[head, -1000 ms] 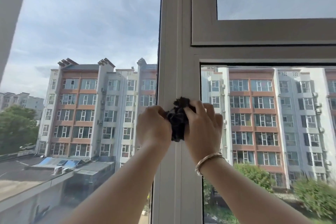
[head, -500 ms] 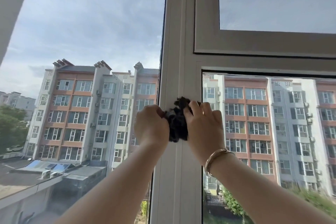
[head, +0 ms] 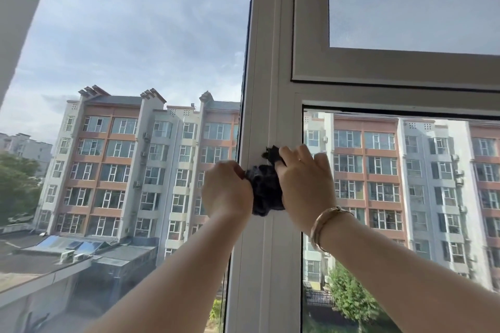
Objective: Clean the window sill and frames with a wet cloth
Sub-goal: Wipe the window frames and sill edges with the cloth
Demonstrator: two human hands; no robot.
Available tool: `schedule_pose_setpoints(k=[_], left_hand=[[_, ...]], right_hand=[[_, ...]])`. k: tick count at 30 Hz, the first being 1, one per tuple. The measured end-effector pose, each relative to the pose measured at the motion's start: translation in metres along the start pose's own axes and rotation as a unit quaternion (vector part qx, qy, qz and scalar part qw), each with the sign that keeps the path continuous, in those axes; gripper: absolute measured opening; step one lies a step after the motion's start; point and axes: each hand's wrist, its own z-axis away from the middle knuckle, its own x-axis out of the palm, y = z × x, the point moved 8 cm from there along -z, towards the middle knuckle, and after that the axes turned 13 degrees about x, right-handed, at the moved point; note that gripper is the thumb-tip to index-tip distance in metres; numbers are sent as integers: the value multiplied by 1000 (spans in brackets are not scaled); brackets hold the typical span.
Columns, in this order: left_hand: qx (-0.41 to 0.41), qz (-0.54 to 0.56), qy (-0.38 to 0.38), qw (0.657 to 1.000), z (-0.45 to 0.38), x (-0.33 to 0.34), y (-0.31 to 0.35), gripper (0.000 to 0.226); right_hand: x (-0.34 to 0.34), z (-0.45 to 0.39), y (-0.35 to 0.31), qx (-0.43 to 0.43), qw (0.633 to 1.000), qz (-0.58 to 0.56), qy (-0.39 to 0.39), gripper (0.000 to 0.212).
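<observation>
Here, the left hand (head: 226, 192) and right hand (head: 305, 189) both grip a bunched dark grey wet cloth (head: 266, 189), the left with fingers curled into its left edge, the right pinching its upper fold and pressing it flat. The cloth lies between the hands, against the white vertical frame post (head: 266, 62), whose long axis runs straight up and down; both hands are equally near. Unwiped post extends above and below. A gold bangle (head: 326, 220) circles the right wrist. The white horizontal crossbar (head: 405, 96) joins the post's right edge above, a likely obstruction to upward strokes.
</observation>
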Motion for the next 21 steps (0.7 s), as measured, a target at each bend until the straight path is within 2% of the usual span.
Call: schedule_pose_setpoints(k=[3,5,10,13,18,21], left_hand=[[-8,10,2,1000,-9,-1,4,22],[-12,14,7,1000,-15,-1,9,22],[-6,8,5,1000,-6,-3,5,24],[-12,8,6,1000,-5,-2,0,25],[-31,17,1,999,-1,-2,-4,18],[-44,11,-3,999,19,-3,-24,11]], right_hand=[[-11,-32,-6,-9,1000,8,13,30],[-10,-40,-2,14,1000,13,5,34],[11,8,0,-3,1000,9,15,38],[4,-4,-3,7,999,9,31,36],[3,-27,-5,25,999,43,-15,40],[25,22,-4,-37,999,22,-31,47]])
